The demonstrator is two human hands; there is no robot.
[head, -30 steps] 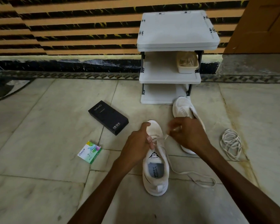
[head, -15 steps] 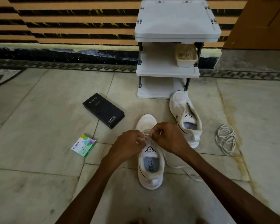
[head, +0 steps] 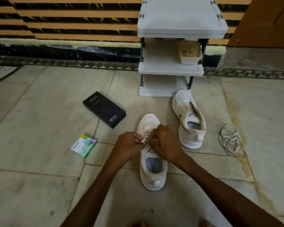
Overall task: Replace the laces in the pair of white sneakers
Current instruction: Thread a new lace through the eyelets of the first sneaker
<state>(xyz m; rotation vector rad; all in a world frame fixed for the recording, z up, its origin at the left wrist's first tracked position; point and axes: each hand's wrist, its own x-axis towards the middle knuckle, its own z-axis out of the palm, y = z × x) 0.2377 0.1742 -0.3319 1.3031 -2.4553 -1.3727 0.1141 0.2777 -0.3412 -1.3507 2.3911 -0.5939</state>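
A white sneaker (head: 152,174) stands on the floor in front of me, toe pointing away. My left hand (head: 129,145) pinches the lace at the left eyelets. Over the tongue, my right hand (head: 164,141) grips the same white lace (head: 174,126), which loops out to the right of it. The second white sneaker (head: 189,118) lies further back on the right, with no lace visible in its eyelets. A loose bundle of white lace (head: 230,138) lies on the tiles at the far right.
A white three-tier shoe rack (head: 179,69) stands against the striped wall, with a beige container (head: 189,53) on its middle shelf. A black phone box (head: 104,109) and a small green and white packet (head: 84,145) lie on the floor to the left.
My right hand has come in from the right onto the tongue beside my left hand. The lace that trailed across the floor at the right has been drawn in.
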